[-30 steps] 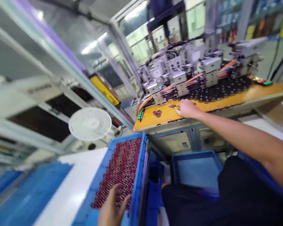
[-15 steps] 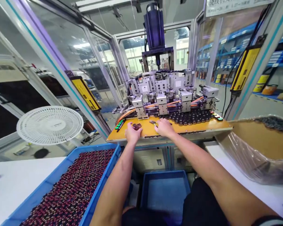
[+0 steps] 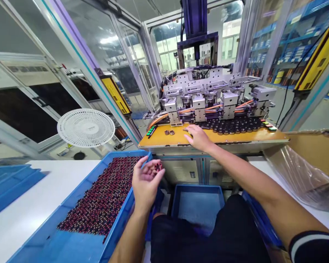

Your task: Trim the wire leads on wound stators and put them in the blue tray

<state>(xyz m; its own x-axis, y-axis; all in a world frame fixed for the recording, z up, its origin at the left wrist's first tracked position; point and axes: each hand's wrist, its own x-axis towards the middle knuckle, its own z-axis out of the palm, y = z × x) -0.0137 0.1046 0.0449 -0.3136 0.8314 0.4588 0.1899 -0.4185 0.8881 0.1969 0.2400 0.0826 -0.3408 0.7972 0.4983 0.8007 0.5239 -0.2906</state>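
Observation:
Raised over the right edge of the blue bin (image 3: 120, 215), my left hand (image 3: 145, 180) is closed on a small round wound core (image 3: 158, 167), dark with red and copper colours. Its thumb and fingertips grip the piece. Two similar wound cores (image 3: 169, 132) sit side by side at the left of the orange worktop (image 3: 160, 138). My right hand (image 3: 199, 138) lies low over the worktop's middle, thumb and fingers apart. A small tool (image 3: 185, 129) shows partly by its fingertips; the rest is hidden.
Behind the worktop stands a machine with several metal clamping blocks (image 3: 199, 109). Many black round parts (image 3: 235, 126) crowd the worktop's right. Wound cores (image 3: 98, 193) fill much of the left bin. A white fan (image 3: 86, 128), a lower blue bin (image 3: 199, 201) and a plastic-lined carton (image 3: 312, 153) stand around.
My left hand has drawn back from the worktop toward the blue bin with a wound core in it. Two cores now show on the worktop. My right hand stays over the worktop; the view has shifted left.

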